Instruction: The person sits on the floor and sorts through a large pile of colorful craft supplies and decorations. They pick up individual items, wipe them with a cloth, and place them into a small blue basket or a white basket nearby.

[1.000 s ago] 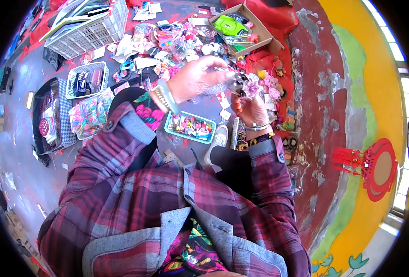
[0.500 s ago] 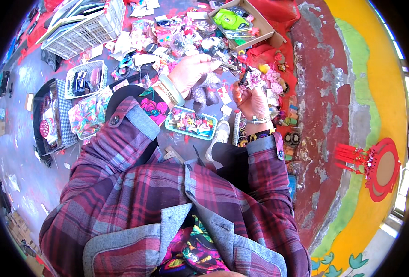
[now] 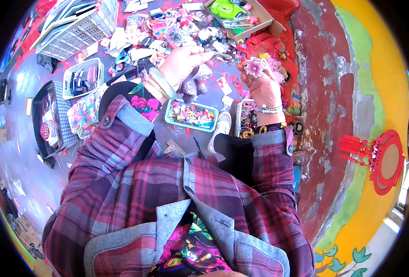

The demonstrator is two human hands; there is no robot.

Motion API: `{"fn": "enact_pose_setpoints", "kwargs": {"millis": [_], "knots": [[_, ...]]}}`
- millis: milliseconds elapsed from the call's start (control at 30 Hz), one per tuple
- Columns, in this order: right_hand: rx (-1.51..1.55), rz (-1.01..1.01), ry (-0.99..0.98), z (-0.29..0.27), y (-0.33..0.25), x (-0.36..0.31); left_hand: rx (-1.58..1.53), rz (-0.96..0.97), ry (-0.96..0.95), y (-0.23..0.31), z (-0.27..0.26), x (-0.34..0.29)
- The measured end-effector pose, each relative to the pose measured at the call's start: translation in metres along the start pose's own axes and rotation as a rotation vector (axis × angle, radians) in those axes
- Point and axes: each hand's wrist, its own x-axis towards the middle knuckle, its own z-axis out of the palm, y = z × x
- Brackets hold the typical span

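Flower ornament [image 3: 254, 68]: we saw it pink-purple and raised at the tips of the right hand [image 3: 263, 87], above the floor [image 3: 27, 171]; pink flowers [image 3: 274, 64] showed just beyond it.
Right fingers: we found them curled and clamped on the flower ornament, the palm turned upward.
Left fingers: we saw the left hand [image 3: 181, 62] pinched together; they seemed clamped on the grey fuzzy piece [image 3: 195, 83], which hung beneath; we could not tell whether the slim pale piece [image 3: 220, 54] ahead of them was also held.
Gap between hands: we noticed that it had widened; a second earlier both hands had met at the flower ornament; we judged that each piece was now being handled on its own.
Around them: we had the green tray [image 3: 188, 126] of small items below, a mixed heap [image 3: 177, 32] beyond, and the cardboard box [image 3: 255, 30] past the hands.
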Motion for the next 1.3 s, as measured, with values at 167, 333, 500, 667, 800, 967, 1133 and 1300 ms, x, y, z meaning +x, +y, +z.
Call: {"fn": "enact_pose_setpoints", "kwargs": {"millis": [167,333,500,667,800,967,1133,1300], "knots": [[0.349,-0.024,-0.152,-0.040,-0.030,0.003,-0.006,0.036,-0.010,-0.006,0.000,0.003],[0.586,-0.195,-0.042,-0.084,-0.084,-0.036,0.087,0.064,-0.023,-0.001,0.003,-0.002],[0.577,-0.260,0.390,-0.101,-0.091,-0.058,0.079,0.047,-0.045,-0.003,0.006,0.000],[0.399,-0.089,0.309,-0.080,-0.070,-0.044,0.098,0.042,-0.043,-0.004,0.014,0.000],[0.152,0.049,0.103,-0.044,-0.039,-0.035,0.175,0.040,-0.060,-0.002,0.017,0.000],[0.022,0.260,0.024,-0.008,-0.007,-0.030,0.298,0.088,-0.046,-0.002,0.018,0.000],[0.054,0.351,-0.068,0.009,0.001,-0.027,0.753,0.536,-0.083,-0.001,0.027,-0.006],[-0.071,0.118,-0.100,0.011,0.002,-0.026,0.694,0.412,-0.127,-0.006,0.024,-0.005]]}}
